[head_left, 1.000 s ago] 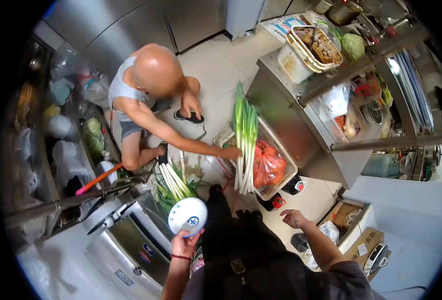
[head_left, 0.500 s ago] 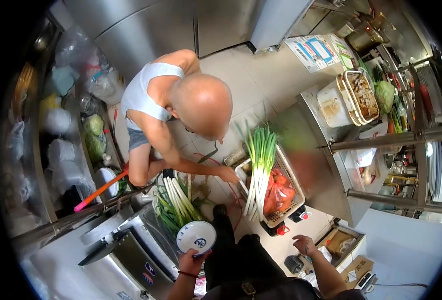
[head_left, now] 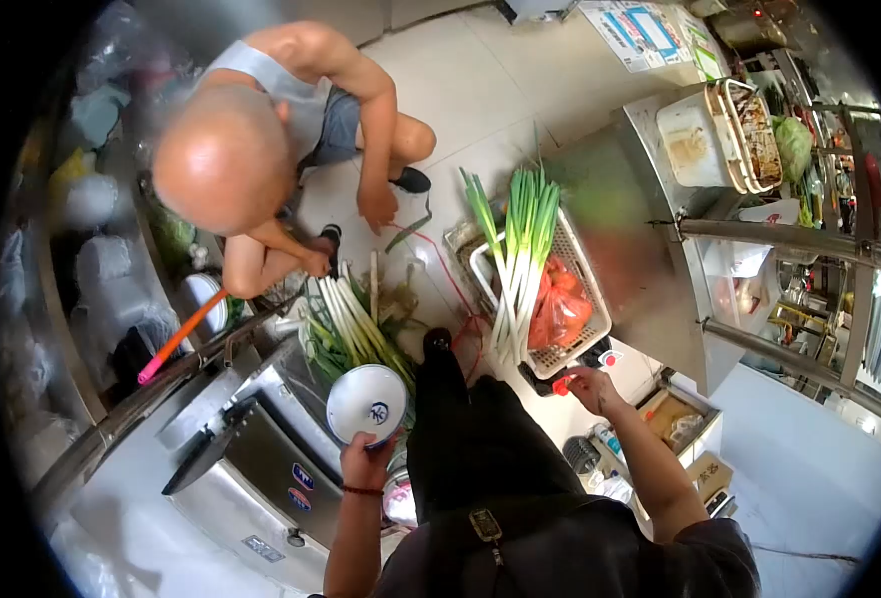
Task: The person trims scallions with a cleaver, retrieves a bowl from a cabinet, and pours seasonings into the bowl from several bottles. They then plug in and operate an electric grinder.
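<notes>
One white bowl (head_left: 363, 397), in the head view, is gripped by the left hand (head_left: 366, 462) near leeks (head_left: 356, 324). The right hand (head_left: 598, 391) has reached a red bottle cap (head_left: 562, 386); whether gripping, I cannot tell. A co-worker's hand (head_left: 314, 262) has left the basket (head_left: 603, 321). The bowl's blue mark (head_left: 378, 413) is unreadable.

A single camera on the wearer's head gives this view, tipped steeply down and facing forward across the floor (head_left: 450, 120). Its wide lens leaves black corners and seems to bow the steel rail (head_left: 799, 238) at right. Nearest, along the bottom edge, lie the wearer's dark trousers (head_left: 470, 439), with the left hand (head_left: 367, 461) and its bowl (head_left: 366, 399) left of centre and the right hand (head_left: 597, 391) opposite. Farther off, the basket (head_left: 560, 355) sits right of centre; a crouching person (head_left: 306, 105), seen from above, fills the upper left.
</notes>
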Motion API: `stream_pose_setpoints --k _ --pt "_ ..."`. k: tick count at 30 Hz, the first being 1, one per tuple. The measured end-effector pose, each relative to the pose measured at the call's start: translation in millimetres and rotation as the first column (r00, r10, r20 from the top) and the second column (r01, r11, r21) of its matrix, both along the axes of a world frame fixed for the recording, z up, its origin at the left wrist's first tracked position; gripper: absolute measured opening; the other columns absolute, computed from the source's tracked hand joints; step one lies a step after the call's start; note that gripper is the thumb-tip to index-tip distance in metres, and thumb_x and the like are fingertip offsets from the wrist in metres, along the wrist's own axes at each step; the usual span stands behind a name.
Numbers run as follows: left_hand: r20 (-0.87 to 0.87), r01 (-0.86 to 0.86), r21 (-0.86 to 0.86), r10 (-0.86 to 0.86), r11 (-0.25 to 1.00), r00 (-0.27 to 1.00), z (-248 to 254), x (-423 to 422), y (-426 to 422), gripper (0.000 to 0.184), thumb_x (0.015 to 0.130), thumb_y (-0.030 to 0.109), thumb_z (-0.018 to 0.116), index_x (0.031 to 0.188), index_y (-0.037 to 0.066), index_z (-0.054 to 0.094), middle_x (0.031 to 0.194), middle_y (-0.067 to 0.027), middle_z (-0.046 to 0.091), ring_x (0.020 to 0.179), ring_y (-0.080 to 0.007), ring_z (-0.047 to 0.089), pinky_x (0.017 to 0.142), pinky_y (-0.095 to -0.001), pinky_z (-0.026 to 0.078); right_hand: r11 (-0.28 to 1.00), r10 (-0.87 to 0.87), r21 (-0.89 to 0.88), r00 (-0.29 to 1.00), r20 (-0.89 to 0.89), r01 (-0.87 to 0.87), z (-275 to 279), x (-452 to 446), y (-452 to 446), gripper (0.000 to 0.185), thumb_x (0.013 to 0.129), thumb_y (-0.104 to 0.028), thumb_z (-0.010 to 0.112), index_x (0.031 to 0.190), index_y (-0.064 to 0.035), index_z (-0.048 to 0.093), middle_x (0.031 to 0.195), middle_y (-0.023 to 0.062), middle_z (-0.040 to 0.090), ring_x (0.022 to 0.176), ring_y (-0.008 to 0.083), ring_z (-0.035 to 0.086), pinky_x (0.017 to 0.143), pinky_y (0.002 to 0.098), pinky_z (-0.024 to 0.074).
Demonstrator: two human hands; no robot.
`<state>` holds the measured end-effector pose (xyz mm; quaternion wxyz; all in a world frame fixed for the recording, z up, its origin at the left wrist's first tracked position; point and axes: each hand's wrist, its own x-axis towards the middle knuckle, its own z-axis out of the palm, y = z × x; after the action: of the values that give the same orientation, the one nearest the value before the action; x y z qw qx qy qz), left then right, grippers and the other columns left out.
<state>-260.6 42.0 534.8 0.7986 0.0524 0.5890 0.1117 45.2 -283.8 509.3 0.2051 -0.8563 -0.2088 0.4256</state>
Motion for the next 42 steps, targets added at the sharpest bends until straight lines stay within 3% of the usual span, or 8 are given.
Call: stream_pose_setpoints --k 5,15,19,21,26,29,37,42 --pt "-0.061 -0.098 0.022 0.099 0.995 0.993 -12.0 -17.0 -8.7 0.05 0.073 0.001 0.045 0.121 -0.007 0.042 0.114 -0.0205 0.055 0.096 -0.0371 0.06 0.076 -0.0365 0.057 0.999 0.041 0.016 0.995 -0.089 -0.039 -24.6 6.4 30.5 0.028 0.079 -0.011 0.06 0.106 -0.0054 0.061 0.077 0.0124 0.065 0.068 0.0208 0.063 0.067 0.0297 0.0509" --pt "-0.034 -0.041 -0.025 0.04 0.999 0.999 -18.6 -23.1 -32.8 0.06 0.07 0.0 0.047 0.13 0.0 0.036 0.125 -0.0191 0.047 0.117 -0.0365 0.047 0.096 -0.053 0.044 0.999 -0.035 0.021 0.997 -0.065 0.036 -133.5 24.7 94.9 0.033 0.079 -0.01 0.061 0.111 -0.0024 0.057 0.101 0.0126 0.063 0.084 0.0201 0.062 0.074 0.0293 0.0506" --pt "-0.14 -0.111 -0.081 0.099 0.991 0.985 -36.3 -22.1 -42.8 0.064 0.069 0.001 0.049 0.132 0.002 0.035 0.121 -0.0179 0.049 0.114 -0.0359 0.049 0.095 -0.0498 0.045 0.965 -0.26 0.007 0.959 0.116 0.261 -258.3 71.9 173.2 0.034 0.085 -0.008 0.05 0.117 0.0027 0.052 0.1 0.0143 0.063 0.088 0.0225 0.061 0.075 0.0318 0.049" --pt "-0.179 -0.112 -0.163 0.082 0.98 0.98 -47.3 -28.0 -43.2 0.068 0.068 0.001 0.05 0.134 0.003 0.032 0.12 -0.0182 0.049 0.112 -0.036 0.05 0.095 -0.0494 0.046 0.753 -0.657 -0.094 0.733 -0.176 0.651 -254.1 104.6 242.5 0.037 0.088 -0.011 0.045 0.122 0.002 0.049 0.111 0.0182 0.059 0.101 0.0265 0.057 0.085 0.0348 0.0458" --pt "-0.04 0.001 0.065 0.001 0.998 0.999 -121.3 13.8 2.3 0.069 0.067 0.005 0.053 0.133 0.004 0.033 0.119 -0.0185 0.05 0.109 -0.0354 0.052 0.087 -0.0492 0.05 0.902 -0.367 -0.036 0.809 0.46 0.429 -438.6 193.0 291.6 0.046 0.095 -0.026 0.035 0.128 0.0062 0.041 0.13 0.0254 0.043 0.12 0.0339 0.044 0.103 0.0394 0.0345" --pt "-0.015 -0.01 0.185 0.013 0.983 1.0 -196.0 86.3 79.0 0.066 0.068 0.007 0.053 0.131 0.004 0.035 0.118 -0.0183 0.051 0.108 -0.0349 0.053 0.087 -0.0492 0.05 0.793 -0.305 -0.417 0.882 0.359 0.444 -481.2 251.4 301.0 0.05 0.095 -0.032 0.035 0.123 0.0091 0.043 0.13 0.028 0.044 0.119 0.0362 0.046 0.102 0.0408 0.036" --pt "0.189 -0.131 0.48 0.043 0.867 0.981 -322.3 267.7 295.7 0.058 0.072 0.012 0.054 0.128 0.005 0.039 0.116 -0.0177 0.053 0.106 -0.0337 0.054 0.086 -0.0491 0.049 0.028 -0.985 0.161 -0.001 0.175 0.987 -567.0 297.1 260.4 0.019 0.085 -0.017 0.048 0.093 -0.0068 0.062 0.101 0.0102 0.056 0.09 0.0259 0.053 0.082 0.0376 0.0446" --pt "0.221 -0.155 0.548 0.036 0.822 0.975 -335.2 298.0 347.3 0.054 0.074 0.015 0.054 0.125 0.006 0.042 0.115 -0.0173 0.054 0.104 -0.0329 0.054 0.086 -0.049 0.048 -0.004 -0.968 0.365 0.088 -0.236 0.931 -562.0 303.8 278.0 0.022 0.077 -0.003 0.052 0.079 -0.0149 0.07 0.082 0.0004 0.06 0.075 0.0164 0.053 0.073 0.0337 0.0454"
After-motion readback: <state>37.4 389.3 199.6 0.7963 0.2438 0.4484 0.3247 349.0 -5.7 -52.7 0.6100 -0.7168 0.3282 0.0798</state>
